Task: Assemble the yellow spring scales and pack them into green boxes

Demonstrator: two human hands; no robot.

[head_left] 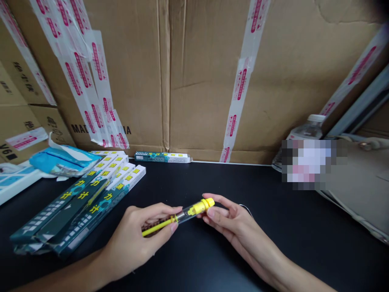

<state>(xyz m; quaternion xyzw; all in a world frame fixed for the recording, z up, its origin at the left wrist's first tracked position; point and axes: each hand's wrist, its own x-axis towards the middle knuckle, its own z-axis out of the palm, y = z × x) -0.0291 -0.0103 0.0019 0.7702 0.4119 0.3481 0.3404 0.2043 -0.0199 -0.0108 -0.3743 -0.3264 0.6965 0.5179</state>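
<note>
A tubular spring scale (185,215) with a clear barrel and yellow inner parts slants up to the right above the black table (194,263). My left hand (138,239) is closed round its lower part, thumb and forefinger on the barrel, and covers some of it. At the upper end, the thumb and forefinger of my right hand (234,223) pinch the yellow cap (209,202). The other right fingers curl below the cap. Left of my left hand lie several long dark green and white boxes (100,207) with yellow lettering, stacked side by side.
One more such narrow box (162,157) lies against the cardboard wall (200,81) at the back. A blue packet (67,160) and a white case (15,182) are at far left. At right stand a clear bottle (313,127) and a grey bag-like item (361,182).
</note>
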